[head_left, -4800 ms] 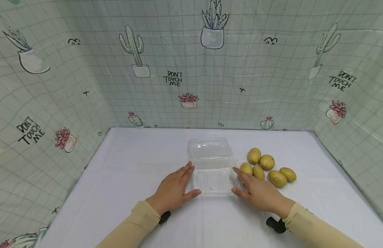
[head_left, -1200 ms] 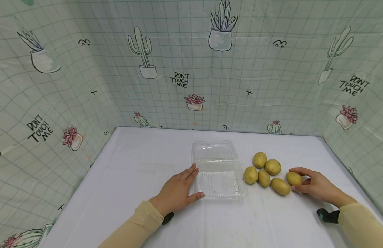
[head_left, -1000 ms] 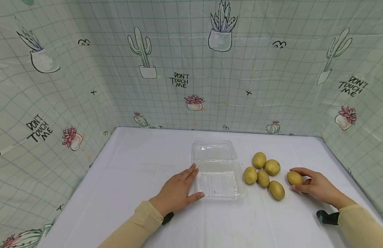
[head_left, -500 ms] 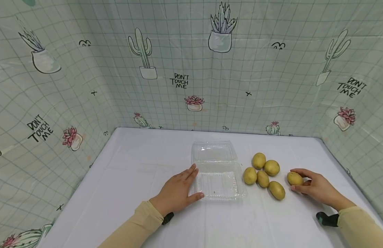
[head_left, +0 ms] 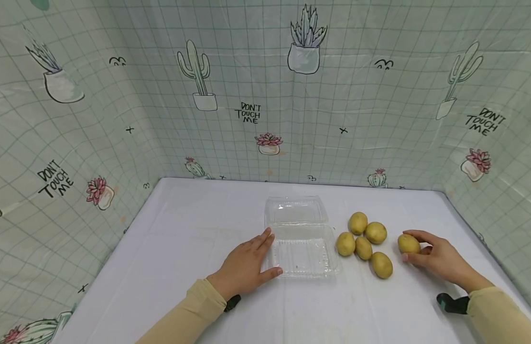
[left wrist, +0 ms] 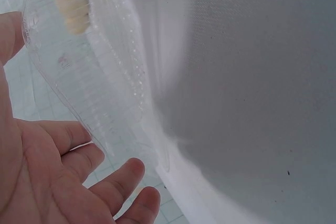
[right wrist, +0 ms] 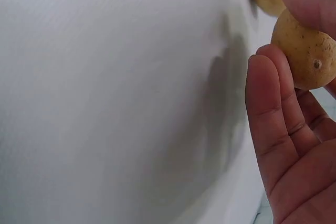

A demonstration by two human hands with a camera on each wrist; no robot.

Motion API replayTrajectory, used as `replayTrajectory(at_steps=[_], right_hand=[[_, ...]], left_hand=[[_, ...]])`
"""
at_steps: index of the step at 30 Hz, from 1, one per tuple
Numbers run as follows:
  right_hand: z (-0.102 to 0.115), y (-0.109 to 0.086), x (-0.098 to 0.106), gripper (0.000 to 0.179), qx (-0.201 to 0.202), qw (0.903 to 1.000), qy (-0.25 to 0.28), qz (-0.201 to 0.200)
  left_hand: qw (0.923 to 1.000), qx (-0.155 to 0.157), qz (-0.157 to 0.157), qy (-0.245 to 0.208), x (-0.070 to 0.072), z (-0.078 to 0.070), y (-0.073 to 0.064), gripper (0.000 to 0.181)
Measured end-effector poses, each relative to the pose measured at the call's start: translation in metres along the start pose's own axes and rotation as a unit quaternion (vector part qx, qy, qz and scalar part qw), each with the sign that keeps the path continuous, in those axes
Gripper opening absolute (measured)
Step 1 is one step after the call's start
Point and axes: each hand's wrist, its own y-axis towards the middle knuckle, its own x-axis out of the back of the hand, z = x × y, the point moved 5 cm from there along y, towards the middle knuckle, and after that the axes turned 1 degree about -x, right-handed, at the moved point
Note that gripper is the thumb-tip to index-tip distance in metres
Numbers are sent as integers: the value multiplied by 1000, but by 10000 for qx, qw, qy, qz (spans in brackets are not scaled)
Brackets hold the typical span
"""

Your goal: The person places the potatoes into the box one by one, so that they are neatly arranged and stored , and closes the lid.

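A clear plastic clamshell container (head_left: 301,274) lies open on the white table, its lid (head_left: 296,209) folded back toward the far side. My left hand (head_left: 243,265) rests along the container's left edge, fingers stretched out; the left wrist view shows the fingertips (left wrist: 134,169) right at the clear rim. Over to the right, my right hand (head_left: 441,258) pinches a yellow potato (head_left: 408,243) between thumb and fingers. In the right wrist view the thumb (right wrist: 312,8) presses on that potato (right wrist: 302,51) from one side, with fingers on the other.
Several more potatoes (head_left: 363,248) lie grouped between the container and my right hand, one (head_left: 382,265) nearest the front. A patterned cloth (head_left: 299,143) forms walls behind and on both sides of the white tabletop (head_left: 196,210).
My right hand has left the container's right side, moved right and taken hold of a potato, now slightly higher in view. A neighbouring potato has turned. The left hand has stayed at the container.
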Motion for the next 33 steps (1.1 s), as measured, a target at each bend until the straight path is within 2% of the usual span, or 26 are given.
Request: replayTrajectory(at_steps=[7,15,23,28,33], right_hand=[[27,4,7,67,231,9993,-255,-156],[91,13,-5,66,702,9974,-151,-4],[149,22,-39,60,1072,9934,252,323],[172,29,-65,58,1354,9897,176,441],[188,35,-93,59,1244,9891,316,718]], left_hand=[[10000,3,28,9,0,0,0,82],[10000,-34,-22,-22,1,-1,0,81],[9999,-76,-85,-23,1,-1,0,81],[9998,-117,-156,-38,3,-2,0,81],[9999,-67,-85,-51,3,-2,1,82]])
